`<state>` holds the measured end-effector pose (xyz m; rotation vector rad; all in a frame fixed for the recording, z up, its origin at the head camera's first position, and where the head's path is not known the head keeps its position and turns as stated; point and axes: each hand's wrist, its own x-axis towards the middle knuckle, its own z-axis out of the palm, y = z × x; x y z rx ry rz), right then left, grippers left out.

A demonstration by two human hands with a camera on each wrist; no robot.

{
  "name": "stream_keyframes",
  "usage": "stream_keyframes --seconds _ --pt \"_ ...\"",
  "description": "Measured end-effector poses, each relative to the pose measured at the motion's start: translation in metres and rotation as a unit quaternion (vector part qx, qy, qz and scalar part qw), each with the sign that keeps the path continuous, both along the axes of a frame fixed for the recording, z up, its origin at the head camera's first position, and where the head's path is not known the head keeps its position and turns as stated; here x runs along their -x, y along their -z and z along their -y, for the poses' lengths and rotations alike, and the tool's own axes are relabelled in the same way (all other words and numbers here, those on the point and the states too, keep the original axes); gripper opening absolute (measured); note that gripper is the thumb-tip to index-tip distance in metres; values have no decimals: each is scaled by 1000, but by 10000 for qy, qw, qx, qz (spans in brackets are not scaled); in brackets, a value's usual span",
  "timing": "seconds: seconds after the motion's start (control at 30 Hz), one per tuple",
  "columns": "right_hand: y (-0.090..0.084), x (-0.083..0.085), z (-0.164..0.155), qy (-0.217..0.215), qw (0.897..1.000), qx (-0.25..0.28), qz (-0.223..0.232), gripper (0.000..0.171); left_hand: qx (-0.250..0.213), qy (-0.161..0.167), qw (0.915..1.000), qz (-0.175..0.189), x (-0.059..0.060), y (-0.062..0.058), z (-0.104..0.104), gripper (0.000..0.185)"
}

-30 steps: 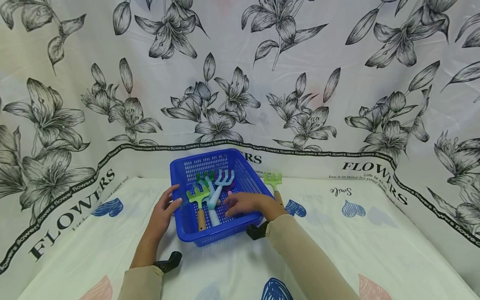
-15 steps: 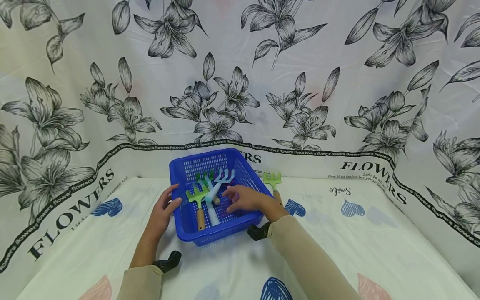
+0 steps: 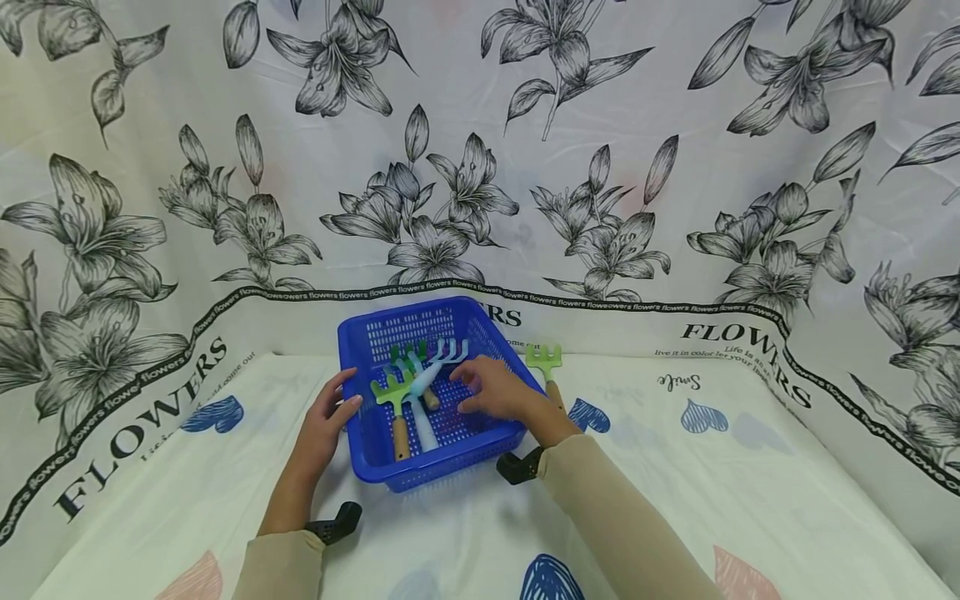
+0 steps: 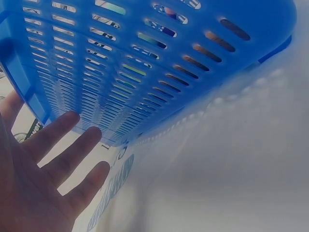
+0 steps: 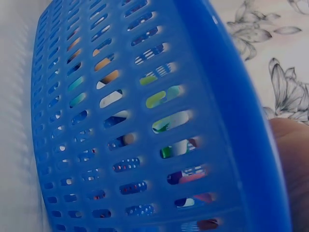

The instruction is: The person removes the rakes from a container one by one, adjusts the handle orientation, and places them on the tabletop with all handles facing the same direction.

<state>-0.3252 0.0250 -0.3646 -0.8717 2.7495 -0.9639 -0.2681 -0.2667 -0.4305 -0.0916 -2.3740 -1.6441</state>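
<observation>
Two hands work at a blue plastic basket (image 3: 431,392) on a cloth-covered worktop (image 3: 750,500). The right hand (image 3: 491,393) reaches over the basket's right wall, fingers loosely bent above the tools inside; whether its grip holds any of them cannot be told from here. The left hand (image 3: 327,417) rests against the basket's left wall, fingers straight and spread on the slotted plastic, thumb at the rim, a flat, unclenched grip.

Inside the basket lie several toy garden rakes: a light blue rake (image 3: 435,371) slanting across the middle just beside the right fingers, a light green rake with a wooden handle (image 3: 396,406) near the left wall, and a dark green one (image 3: 408,352) behind them. Another light green rake (image 3: 546,367) lies outside on the worktop, just beside the basket's right wall.

The cloth (image 3: 525,125), also hung behind as a backdrop, carries black lilies, coloured hearts, a band repeating "flowers", large "FLOWERS" lettering and the word "Smile".
</observation>
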Motion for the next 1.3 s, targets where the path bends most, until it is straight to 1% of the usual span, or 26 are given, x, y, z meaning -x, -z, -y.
stream_keyframes --seconds 0.13,0.2,0.47,0.63,0.77,0.9,1.1,1.3 --pt "-1 1 0 272 9989 63 -382 34 29 -15 10000 -1 0 1 1 61" --pt "-2 0 1 382 9980 121 -493 32 50 -23 10000 6 1 1 2 62" --pt "-7 -6 0 827 9915 641 -774 18 57 -25 10000 -13 0 0 3 59" --pt "-7 -7 0 1085 9872 684 -952 17 78 -29 10000 -13 0 1 3 59" --pt "-5 -6 0 1404 9830 726 -936 21 78 -31 10000 -4 0 1 3 59" --pt "-6 -7 -1 1671 9774 987 -836 22 52 -18 10000 1 1 1 2 59" --pt "-5 -7 -1 1739 9740 1311 -630 19 52 -22 10000 3 1 1 1 60" --pt "-4 -5 -2 1752 9697 1543 -714 22 72 -22 10000 1 1 1 1 61"
